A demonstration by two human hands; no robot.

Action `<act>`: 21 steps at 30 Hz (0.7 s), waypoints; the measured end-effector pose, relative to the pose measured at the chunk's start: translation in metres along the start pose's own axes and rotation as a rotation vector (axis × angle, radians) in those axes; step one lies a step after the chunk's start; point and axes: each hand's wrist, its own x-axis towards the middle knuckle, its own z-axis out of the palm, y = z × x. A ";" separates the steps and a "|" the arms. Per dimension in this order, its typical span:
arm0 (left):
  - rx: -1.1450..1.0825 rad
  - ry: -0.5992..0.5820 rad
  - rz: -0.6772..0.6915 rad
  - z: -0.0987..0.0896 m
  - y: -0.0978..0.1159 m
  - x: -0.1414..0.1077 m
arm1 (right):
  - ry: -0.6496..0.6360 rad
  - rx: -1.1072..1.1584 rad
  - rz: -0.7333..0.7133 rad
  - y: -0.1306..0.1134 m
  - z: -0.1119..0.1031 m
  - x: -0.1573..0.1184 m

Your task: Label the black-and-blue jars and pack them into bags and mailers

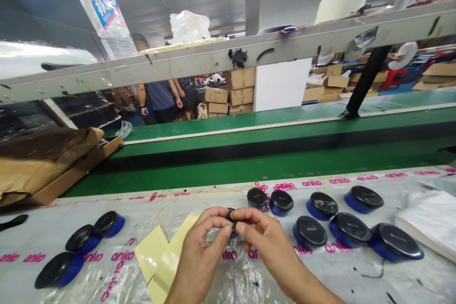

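Note:
My left hand (pixel 204 247) and my right hand (pixel 265 240) meet at the front middle of the bench, fingers bent in a pinch. Between their fingertips is a small dark piece (pixel 231 216), black with a hint of blue. Fingers hide most of it, so its exact kind does not show. Round blue containers with glossy black tops stand on both sides, such as one container (pixel 309 232) right of my right hand and another container (pixel 83 239) at the left. Yellow paper sheets (pixel 156 251) lie beside and partly behind my left hand.
Printed plastic film (pixel 117 275) covers the bench. Behind it runs a green conveyor belt (pixel 213 168), with a metal rail (pixel 199 64) above. An open cardboard box (pixel 71 171) sits at the left, a white bag (pixel 427 218) at the right. People (pixel 156 99) stand in the background.

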 end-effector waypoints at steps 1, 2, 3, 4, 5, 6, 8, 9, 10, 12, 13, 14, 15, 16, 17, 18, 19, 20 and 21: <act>-0.002 0.001 -0.002 0.000 0.000 0.000 | -0.003 -0.017 0.007 0.001 0.000 0.000; -0.003 0.003 -0.004 0.000 0.001 0.000 | -0.008 -0.032 0.008 0.002 -0.001 0.001; -0.002 0.006 -0.010 -0.001 0.001 0.001 | -0.015 -0.046 -0.001 0.002 -0.001 0.001; 0.001 0.009 -0.017 0.000 0.002 0.001 | -0.022 -0.059 -0.019 0.002 -0.001 0.002; 0.003 0.009 -0.023 0.000 0.002 0.001 | -0.028 -0.070 -0.043 0.002 -0.001 0.002; 0.006 0.008 -0.025 0.000 0.002 0.001 | -0.032 -0.082 -0.070 0.002 -0.001 0.002; 0.016 0.002 -0.020 0.001 0.003 0.001 | -0.030 -0.106 -0.114 0.001 -0.001 0.001; 0.024 -0.004 -0.016 0.002 0.002 0.000 | -0.028 -0.119 -0.128 0.001 -0.001 0.001; 0.033 -0.011 -0.011 0.002 0.002 0.000 | -0.027 -0.133 -0.139 0.001 -0.001 0.001; 0.054 -0.021 0.000 0.003 0.000 -0.001 | -0.026 -0.161 -0.166 0.002 -0.001 -0.001; 0.062 -0.024 0.008 0.004 -0.001 -0.001 | -0.027 -0.175 -0.181 0.002 -0.001 -0.001; 0.066 -0.026 0.016 0.004 -0.001 -0.001 | -0.025 -0.187 -0.195 0.003 -0.001 -0.002; 0.065 -0.025 0.022 0.003 -0.002 -0.001 | -0.020 -0.193 -0.206 0.003 -0.001 -0.002; 0.058 -0.024 0.025 0.003 -0.002 -0.002 | -0.013 -0.194 -0.213 0.004 -0.001 -0.002; 0.047 -0.023 0.025 0.003 -0.002 -0.002 | -0.005 -0.189 -0.213 0.004 -0.001 -0.002; 0.034 -0.021 0.023 0.002 -0.002 -0.002 | 0.001 -0.180 -0.204 0.004 -0.001 -0.002; 0.022 -0.017 0.019 0.002 -0.002 -0.002 | 0.004 -0.169 -0.191 0.004 -0.001 -0.002; 0.015 -0.013 0.015 0.001 -0.001 -0.002 | 0.003 -0.162 -0.181 0.004 0.000 -0.002; 0.013 -0.009 0.014 0.001 -0.001 -0.002 | 0.000 -0.162 -0.176 0.005 0.000 -0.002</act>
